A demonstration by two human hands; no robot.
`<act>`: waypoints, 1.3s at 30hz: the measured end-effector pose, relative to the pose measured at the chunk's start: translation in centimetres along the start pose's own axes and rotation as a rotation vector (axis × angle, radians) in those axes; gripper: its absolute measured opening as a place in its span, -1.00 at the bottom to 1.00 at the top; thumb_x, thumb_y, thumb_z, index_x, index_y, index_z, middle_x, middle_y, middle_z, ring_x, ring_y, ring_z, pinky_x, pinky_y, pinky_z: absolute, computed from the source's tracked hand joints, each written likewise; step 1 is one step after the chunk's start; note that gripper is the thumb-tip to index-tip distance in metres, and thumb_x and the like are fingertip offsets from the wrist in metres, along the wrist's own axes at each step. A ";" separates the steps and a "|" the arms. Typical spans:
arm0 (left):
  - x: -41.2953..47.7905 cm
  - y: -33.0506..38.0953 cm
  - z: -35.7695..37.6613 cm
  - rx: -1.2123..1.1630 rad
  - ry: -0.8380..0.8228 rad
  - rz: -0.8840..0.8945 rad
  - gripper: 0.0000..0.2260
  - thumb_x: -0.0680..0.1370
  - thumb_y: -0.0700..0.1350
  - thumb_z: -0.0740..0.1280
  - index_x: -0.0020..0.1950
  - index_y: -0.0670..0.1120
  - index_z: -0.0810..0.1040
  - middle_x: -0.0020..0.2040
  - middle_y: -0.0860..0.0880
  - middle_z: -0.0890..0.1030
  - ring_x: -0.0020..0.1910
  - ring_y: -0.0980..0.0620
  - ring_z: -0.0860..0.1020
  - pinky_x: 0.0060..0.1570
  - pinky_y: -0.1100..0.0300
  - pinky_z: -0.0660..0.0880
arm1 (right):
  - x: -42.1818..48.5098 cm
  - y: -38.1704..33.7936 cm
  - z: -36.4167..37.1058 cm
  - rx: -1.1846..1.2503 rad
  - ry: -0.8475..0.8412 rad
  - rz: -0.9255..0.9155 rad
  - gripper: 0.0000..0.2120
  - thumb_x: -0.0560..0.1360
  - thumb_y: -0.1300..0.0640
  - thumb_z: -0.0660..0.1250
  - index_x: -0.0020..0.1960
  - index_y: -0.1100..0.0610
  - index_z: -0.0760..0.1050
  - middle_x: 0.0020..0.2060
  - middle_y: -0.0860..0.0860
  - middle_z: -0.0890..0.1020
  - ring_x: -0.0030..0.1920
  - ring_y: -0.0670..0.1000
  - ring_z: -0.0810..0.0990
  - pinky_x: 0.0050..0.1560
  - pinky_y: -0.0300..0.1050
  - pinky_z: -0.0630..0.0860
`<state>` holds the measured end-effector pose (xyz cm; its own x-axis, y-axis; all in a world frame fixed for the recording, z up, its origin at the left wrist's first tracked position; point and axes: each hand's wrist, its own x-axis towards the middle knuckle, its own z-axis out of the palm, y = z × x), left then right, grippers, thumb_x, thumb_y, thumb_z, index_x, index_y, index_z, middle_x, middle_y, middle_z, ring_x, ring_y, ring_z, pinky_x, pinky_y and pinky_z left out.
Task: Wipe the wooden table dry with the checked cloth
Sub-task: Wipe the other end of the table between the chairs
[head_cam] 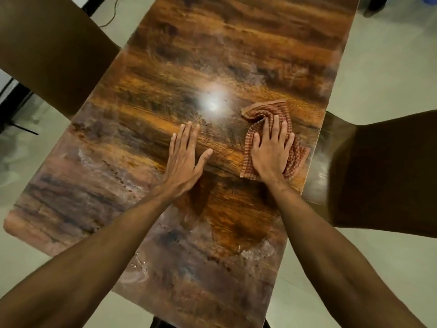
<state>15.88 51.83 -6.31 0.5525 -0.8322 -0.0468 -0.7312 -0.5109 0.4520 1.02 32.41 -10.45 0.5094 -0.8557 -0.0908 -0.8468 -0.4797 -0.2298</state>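
Observation:
A long wooden table (146, 110) with dark grain runs away from me. The red and white checked cloth (267, 112) lies crumpled near the table's right edge. My right hand (269, 150) presses flat on top of the cloth, fingers spread. My left hand (184, 155) rests flat on the bare wood to the left of it, fingers apart, holding nothing. Wet smears and small droplets (139, 266) show on the near part of the table, and a bright light reflection (211, 102) sits at its middle.
A dark brown chair back (47, 50) stands at the table's left side, and another chair (378, 171) stands close at the right edge beside the cloth. Pale floor (390, 67) surrounds the table. A thin cable (111, 17) lies on the floor at the far left.

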 end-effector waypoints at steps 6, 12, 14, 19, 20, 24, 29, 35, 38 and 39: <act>5.2 -3.2 -0.5 0.014 -0.050 0.080 -0.31 0.64 0.30 -0.05 0.66 -0.06 -0.03 0.68 -0.07 -0.08 0.65 0.00 -0.17 0.60 -0.09 -0.16 | 1.0 -7.0 1.9 -0.055 -0.051 -0.352 -0.41 0.71 -0.15 -0.10 0.70 0.01 0.07 0.70 0.06 0.07 0.68 0.16 0.03 0.65 0.26 -0.05; 10.4 -10.2 -3.0 -0.034 -0.025 0.195 -0.32 0.67 0.29 -0.03 0.66 -0.07 -0.03 0.68 -0.07 -0.08 0.65 0.01 -0.17 0.60 -0.01 -0.22 | 10.2 -4.6 1.3 -0.022 0.069 0.234 -0.43 0.73 -0.09 -0.03 0.70 0.04 0.05 0.70 0.12 0.03 0.68 0.24 -0.02 0.64 0.34 -0.12; 11.6 -12.2 -4.0 -0.041 -0.034 0.209 -0.33 0.67 0.27 0.00 0.66 -0.08 -0.02 0.68 -0.08 -0.08 0.65 -0.01 -0.17 0.60 -0.03 -0.20 | 12.6 -9.0 1.9 -0.023 0.069 0.193 -0.43 0.74 -0.08 -0.02 0.71 0.03 0.03 0.70 0.13 0.02 0.68 0.25 -0.03 0.63 0.34 -0.13; 14.2 -16.1 -6.1 -0.068 -0.059 0.201 -0.35 0.67 0.24 0.02 0.66 -0.08 0.00 0.68 -0.08 -0.08 0.65 -0.02 -0.16 0.60 -0.09 -0.17 | 16.7 -17.2 2.6 -0.042 -0.047 -0.036 -0.45 0.75 -0.10 -0.03 0.71 -0.02 0.02 0.71 0.03 0.00 0.69 0.15 -0.07 0.65 0.24 -0.15; 14.9 -17.3 -6.6 -0.085 -0.066 0.196 -0.34 0.67 0.24 0.01 0.66 -0.08 -0.01 0.68 -0.07 -0.08 0.65 -0.01 -0.17 0.60 -0.09 -0.18 | 17.2 -17.3 2.6 -0.026 -0.055 -0.019 -0.45 0.75 -0.12 -0.04 0.70 -0.03 0.02 0.71 0.02 0.00 0.69 0.14 -0.07 0.65 0.24 -0.16; 17.2 -20.4 -7.8 -0.083 -0.075 0.188 -0.33 0.65 0.25 0.00 0.66 -0.08 -0.03 0.68 -0.07 -0.09 0.65 -0.01 -0.17 0.60 -0.07 -0.20 | 16.2 -18.9 3.3 -0.064 0.027 0.092 -0.43 0.74 -0.11 -0.08 0.71 0.03 0.01 0.70 0.09 0.00 0.69 0.21 -0.05 0.65 0.28 -0.12; 20.4 -22.6 -9.3 -0.056 -0.039 0.170 -0.35 0.67 0.22 0.01 0.66 -0.07 -0.03 0.68 -0.09 -0.07 0.65 -0.03 -0.15 0.60 -0.05 -0.22 | 15.8 -25.3 5.0 -0.118 -0.022 -0.224 -0.44 0.74 -0.12 -0.09 0.71 0.00 0.03 0.70 0.02 0.02 0.69 0.12 -0.03 0.66 0.19 -0.10; 23.3 -26.2 -11.2 -0.050 0.020 0.133 -0.34 0.66 0.22 0.01 0.66 -0.08 -0.04 0.67 -0.12 -0.05 0.65 -0.05 -0.12 0.60 -0.08 -0.20 | 18.8 -29.6 5.2 -0.061 0.019 0.031 -0.42 0.74 -0.10 -0.10 0.72 0.03 -0.05 0.71 0.09 -0.06 0.69 0.19 -0.10 0.66 0.26 -0.16; 23.6 -27.2 -11.6 -0.030 0.008 0.106 -0.33 0.66 0.23 0.00 0.66 -0.09 -0.05 0.67 -0.12 -0.07 0.65 -0.05 -0.13 0.61 -0.05 -0.21 | 19.0 -35.0 6.9 -0.123 -0.047 -0.326 -0.43 0.74 -0.11 -0.11 0.71 0.00 -0.04 0.71 0.05 -0.03 0.70 0.13 -0.08 0.66 0.22 -0.13; 23.7 -27.7 -11.8 -0.030 0.012 0.110 -0.33 0.65 0.24 0.00 0.66 -0.09 -0.05 0.67 -0.12 -0.06 0.65 -0.05 -0.13 0.61 -0.04 -0.21 | 20.0 -35.9 6.8 -0.128 -0.053 -0.368 -0.44 0.74 -0.11 -0.10 0.71 0.00 -0.02 0.71 0.03 -0.03 0.70 0.11 -0.08 0.66 0.21 -0.13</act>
<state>54.01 48.80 -9.42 0.4742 -0.8803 0.0152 -0.7755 -0.4094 0.4806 42.62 33.82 -10.59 0.7867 -0.6126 -0.0759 -0.6168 -0.7756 -0.1340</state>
